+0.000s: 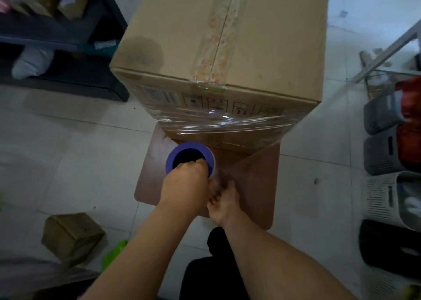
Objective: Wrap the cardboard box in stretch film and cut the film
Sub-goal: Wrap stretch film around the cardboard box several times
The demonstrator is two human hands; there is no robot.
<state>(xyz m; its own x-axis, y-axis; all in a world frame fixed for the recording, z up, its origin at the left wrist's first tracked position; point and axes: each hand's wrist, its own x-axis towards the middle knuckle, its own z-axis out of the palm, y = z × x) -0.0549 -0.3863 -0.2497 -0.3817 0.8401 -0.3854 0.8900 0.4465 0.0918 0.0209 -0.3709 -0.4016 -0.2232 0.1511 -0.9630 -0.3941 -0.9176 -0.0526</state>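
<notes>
A tall brown box (218, 49) stands upright on the tabletop (257, 186), its top seam taped. Clear film (227, 124) bands its lower part and stretches from the right corner to a roll (190, 157) with a blue core, held upright just before it.

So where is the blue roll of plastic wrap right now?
In the head view, the blue roll sits low in the middle, just in front of the big cardboard box, over the brown board. The left hand grips its rim.

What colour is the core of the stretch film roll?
Blue-purple; the roll core shows best in the head view, gripped by the left hand.
</notes>
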